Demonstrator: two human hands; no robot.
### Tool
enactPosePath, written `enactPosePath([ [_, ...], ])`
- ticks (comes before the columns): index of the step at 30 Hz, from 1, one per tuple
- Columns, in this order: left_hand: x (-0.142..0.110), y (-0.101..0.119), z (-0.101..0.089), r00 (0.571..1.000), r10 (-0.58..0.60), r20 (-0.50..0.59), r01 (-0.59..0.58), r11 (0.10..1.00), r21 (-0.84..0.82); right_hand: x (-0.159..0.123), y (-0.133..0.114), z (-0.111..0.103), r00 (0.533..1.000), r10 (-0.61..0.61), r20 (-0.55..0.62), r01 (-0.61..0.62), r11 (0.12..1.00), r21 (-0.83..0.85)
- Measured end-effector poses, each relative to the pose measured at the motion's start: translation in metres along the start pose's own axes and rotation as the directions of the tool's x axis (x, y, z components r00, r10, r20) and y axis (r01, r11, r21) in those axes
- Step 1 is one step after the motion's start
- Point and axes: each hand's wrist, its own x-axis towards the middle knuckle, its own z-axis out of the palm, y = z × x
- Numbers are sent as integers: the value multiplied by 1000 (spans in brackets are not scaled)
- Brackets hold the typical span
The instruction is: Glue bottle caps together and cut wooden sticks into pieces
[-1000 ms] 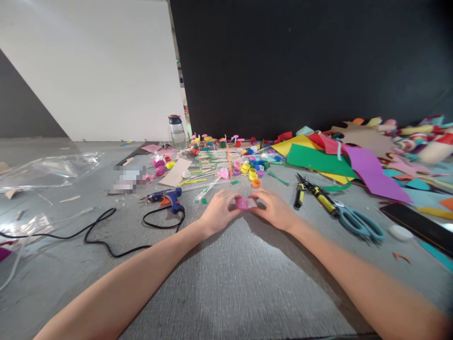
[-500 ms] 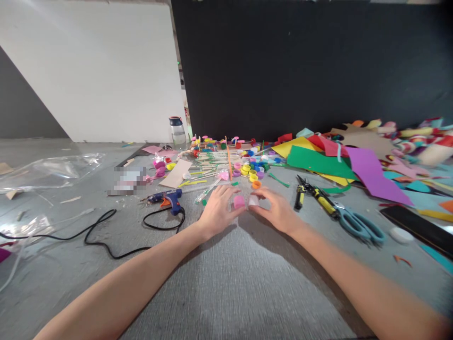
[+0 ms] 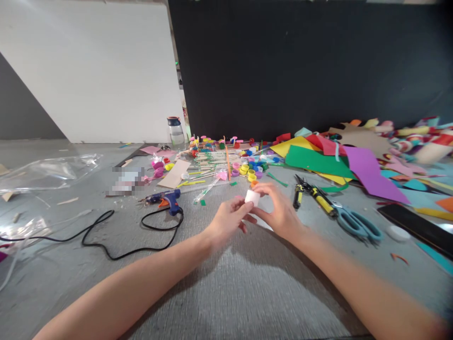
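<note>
A small white bottle cap (image 3: 252,196) is raised between the thumb and fingers of my right hand (image 3: 279,212). My left hand (image 3: 230,217) meets it from the other side, its thumb at the cap's lower edge and its fingers curled. What those curled fingers hold, if anything, is hidden. Just beyond my hands lie an orange ring-shaped cap (image 3: 254,183) and yellow caps (image 3: 251,176). Several purple, blue and green caps are behind them.
To the left, a blue glue gun (image 3: 170,200) lies with its black cord (image 3: 106,250) looping across the table. Pliers (image 3: 320,198) and blue-handled scissors (image 3: 357,224) are at right. Coloured sheets (image 3: 318,162) and a bottle (image 3: 175,132) stand or lie farther back.
The white cap has risen slightly in my right hand. My left hand has moved right and nearer to me, to touch it. The pink cap between the hands no longer shows clearly.
</note>
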Motion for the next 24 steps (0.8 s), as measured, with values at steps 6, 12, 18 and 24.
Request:
enactPosePath([
  [6, 6, -7, -6, 996, 47, -75, -41, 996, 76, 3, 3, -16, 980, 152, 125, -176, 961, 211],
  [12, 6, -12, -5, 980, 187, -66, -181, 980, 85, 5, 5, -19, 982, 154, 113, -177, 955, 238],
  [18, 9, -15, -9, 968, 244, -60, -242, 969, 46, 4, 5, -18, 981, 149, 125, -173, 962, 212],
  [24, 10, -17, -11, 963, 264, -51, -261, 963, 66, 4, 4, -17, 981, 152, 125, -174, 966, 190],
])
